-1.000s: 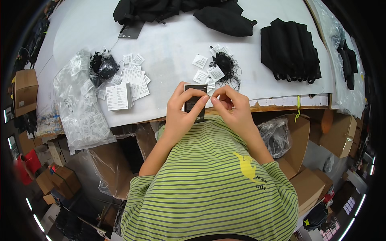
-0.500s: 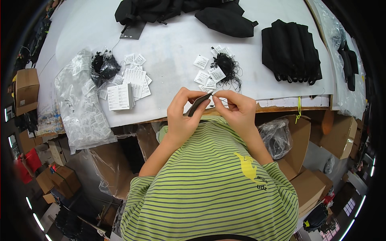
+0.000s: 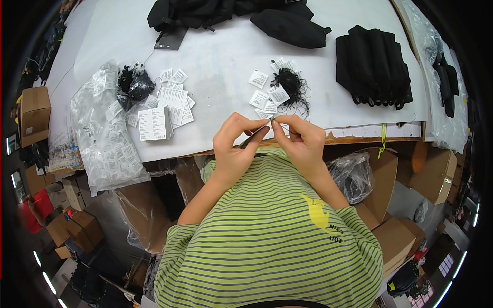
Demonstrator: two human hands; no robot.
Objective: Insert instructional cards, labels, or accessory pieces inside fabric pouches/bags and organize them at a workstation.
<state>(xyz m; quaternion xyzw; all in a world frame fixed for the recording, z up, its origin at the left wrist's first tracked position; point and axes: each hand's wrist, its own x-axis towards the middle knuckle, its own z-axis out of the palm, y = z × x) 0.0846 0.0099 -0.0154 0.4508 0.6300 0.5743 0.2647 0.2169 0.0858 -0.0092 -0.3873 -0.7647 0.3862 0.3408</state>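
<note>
Both hands meet just over the table's near edge. My left hand [image 3: 232,143] pinches a dark hang tag [image 3: 250,138], now seen nearly edge-on. At the tag's upper corner, my right hand [image 3: 302,137] is closed in a pinch on a thin black string [image 3: 285,127]; the fingertips hide where string and tag meet. Just beyond the fingers lie a tangle of black strings [image 3: 292,88] and several small white labels [image 3: 258,78]. Left of my hands stands a stack of white printed cards [image 3: 152,124], with loose cards [image 3: 174,104] fanned behind it.
A clear bag of white labels [image 3: 110,146] hangs over the table's left front edge, beside bundled black strings [image 3: 134,83]. Black fabric pouches [image 3: 289,28] lie at the back, and a row of folded black ones [image 3: 372,66] at right. Cardboard boxes [image 3: 393,238] stand below.
The tag has turned in my left fingers, from showing its dark face to almost edge-on. My right fingertips have shifted slightly; both hands stay together in the same place.
</note>
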